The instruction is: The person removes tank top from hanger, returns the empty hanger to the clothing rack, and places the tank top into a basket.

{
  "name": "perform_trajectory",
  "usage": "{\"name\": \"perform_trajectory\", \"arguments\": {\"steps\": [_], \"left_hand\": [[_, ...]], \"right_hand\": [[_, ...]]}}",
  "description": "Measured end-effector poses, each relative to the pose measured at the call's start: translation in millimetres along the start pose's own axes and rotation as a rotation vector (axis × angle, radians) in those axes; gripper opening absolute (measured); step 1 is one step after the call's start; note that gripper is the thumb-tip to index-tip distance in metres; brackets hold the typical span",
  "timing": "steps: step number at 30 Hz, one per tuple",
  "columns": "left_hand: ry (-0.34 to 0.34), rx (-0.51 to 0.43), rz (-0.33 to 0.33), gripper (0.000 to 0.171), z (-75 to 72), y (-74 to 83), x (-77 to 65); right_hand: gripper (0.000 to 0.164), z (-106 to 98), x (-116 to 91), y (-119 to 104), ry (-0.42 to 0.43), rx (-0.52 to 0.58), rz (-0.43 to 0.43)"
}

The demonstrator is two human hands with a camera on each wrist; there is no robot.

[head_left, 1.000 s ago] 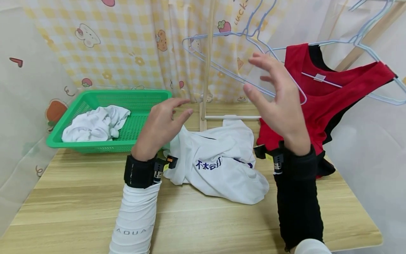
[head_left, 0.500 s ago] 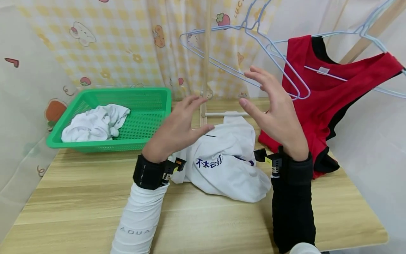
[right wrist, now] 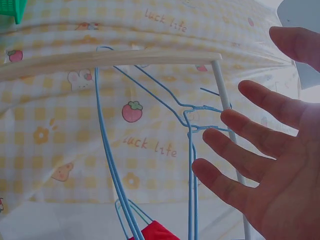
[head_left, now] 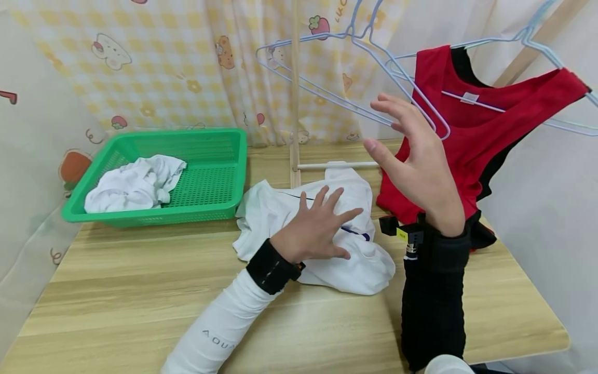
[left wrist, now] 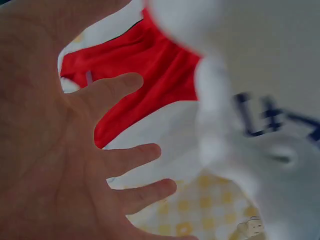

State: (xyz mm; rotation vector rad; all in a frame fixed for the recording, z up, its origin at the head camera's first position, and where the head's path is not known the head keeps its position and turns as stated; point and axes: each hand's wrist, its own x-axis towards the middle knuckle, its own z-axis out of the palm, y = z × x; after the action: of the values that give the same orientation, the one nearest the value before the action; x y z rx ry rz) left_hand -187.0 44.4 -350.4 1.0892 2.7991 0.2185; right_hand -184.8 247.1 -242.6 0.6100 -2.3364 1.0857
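A crumpled white shirt with dark blue lettering (head_left: pixel 369 270) lies in the middle of the table. Over it, my left hand (head_left: pixel 317 228) is spread palm down, its fingers fanned; whether it touches the cloth I cannot tell. In the left wrist view the white shirt (left wrist: pixel 280 150) fills the right side, close to the fingers. My right hand (head_left: pixel 420 161) is raised with fingers apart and nothing in it. It is in front of the red tank top (head_left: pixel 486 119) and near the blue wire hangers (head_left: pixel 355 36). The right wrist view shows those hangers (right wrist: pixel 191 170) beyond the fingers.
A green basket (head_left: pixel 201 210) with a white garment (head_left: pixel 135 184) in it stands at the back left. A wooden rack post (head_left: pixel 295 93) rises behind the shirt, with a white bar (head_left: pixel 345 165) low beside it. A checked curtain (head_left: pixel 177 62) hangs behind the table (head_left: pixel 140 301).
My left hand has come down and to the right, from the raised position to over the shirt, turning palm down. The right hand stays raised, almost unmoved. The head view has shifted slightly.
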Motion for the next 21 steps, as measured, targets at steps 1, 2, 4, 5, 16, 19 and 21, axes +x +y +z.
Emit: {"name": "perform_trajectory", "arguments": {"steps": [1, 2, 4, 5, 16, 19, 21], "left_hand": [[-0.024, 0.026, -0.028, 0.095, 5.6, 0.7, 2.1], [-0.047, 0.057, -0.060, 0.096, 10.3, 0.5, 3.9], [-0.083, 0.104, -0.131, 0.099, 18.5, -2.7, 7.2], [-0.101, 0.124, -0.165, 0.102, 22.0, -5.5, 8.9], [-0.209, -0.090, -0.290, 0.109, 35.6, -30.7, 14.9], [-0.218, -0.104, -0.266, 0.103, 35.4, -33.1, 16.1], [-0.198, -0.100, -0.240, 0.092, 34.5, -34.3, 16.3]], "right_hand": [[0.057, 0, 0, 0, -0.001, 0.001, 0.002], [0.057, 0, 0, 0, -0.001, 0.003, 0.005], [0.056, -1, 0, -1, 0.002, 0.017, 0.009], [0.056, -1, 0, -1, 0.002, 0.017, 0.009], [0.054, -4, -2, 0, 0.008, 0.016, 0.000], [0.053, -3, -1, 1, 0.008, 0.024, -0.006], [0.053, -2, -1, 2, 0.005, 0.030, -0.006]]}}
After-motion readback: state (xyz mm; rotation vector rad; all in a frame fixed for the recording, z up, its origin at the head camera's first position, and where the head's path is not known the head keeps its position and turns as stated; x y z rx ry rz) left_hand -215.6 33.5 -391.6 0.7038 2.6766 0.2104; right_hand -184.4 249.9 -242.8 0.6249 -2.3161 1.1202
